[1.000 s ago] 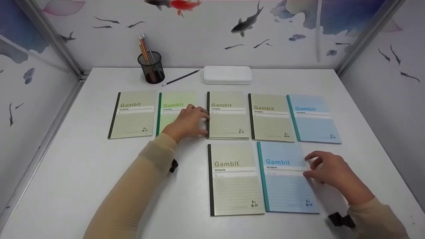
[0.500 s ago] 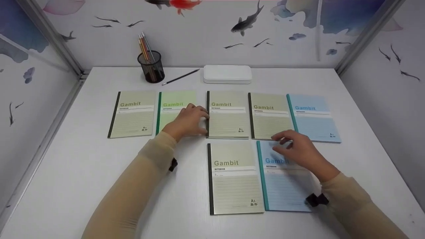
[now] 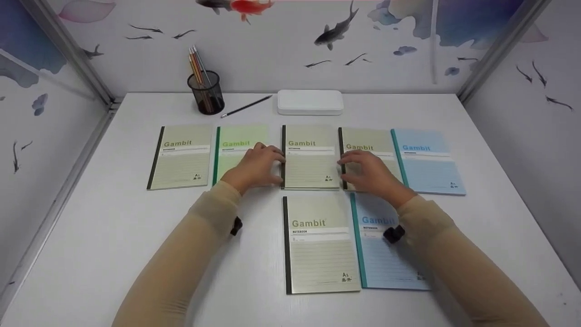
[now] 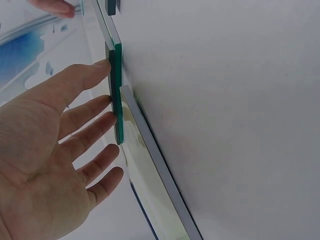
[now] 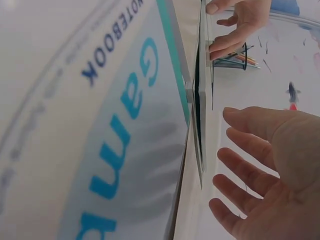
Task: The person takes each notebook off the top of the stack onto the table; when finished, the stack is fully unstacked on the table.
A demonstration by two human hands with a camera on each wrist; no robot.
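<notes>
My left hand (image 3: 256, 167) lies over the green notebook (image 3: 240, 132), its fingertips at the dark spine of the middle khaki notebook (image 3: 310, 163). In the left wrist view the thumb and some fingertips touch or nearly touch a stacked green spine (image 4: 118, 95). My right hand (image 3: 370, 171) is above the neighbouring khaki notebook (image 3: 363, 136), fingers bent loosely towards the middle notebook's right edge. The right wrist view shows its fingertips apart from the notebook edges. Below lie another khaki notebook (image 3: 320, 254) and a blue notebook (image 3: 386, 263), partly under the right forearm.
A khaki notebook (image 3: 179, 163) ends the upper row at left, a blue notebook (image 3: 431, 168) at right. Behind stand a black mesh cup (image 3: 206, 97) of pencils and a white case (image 3: 310, 102). A dark pencil (image 3: 247, 106) lies between them.
My right hand has left the right edge of the lower blue notebook and moved up and left to beside the middle khaki notebook. The left hand has stayed put.
</notes>
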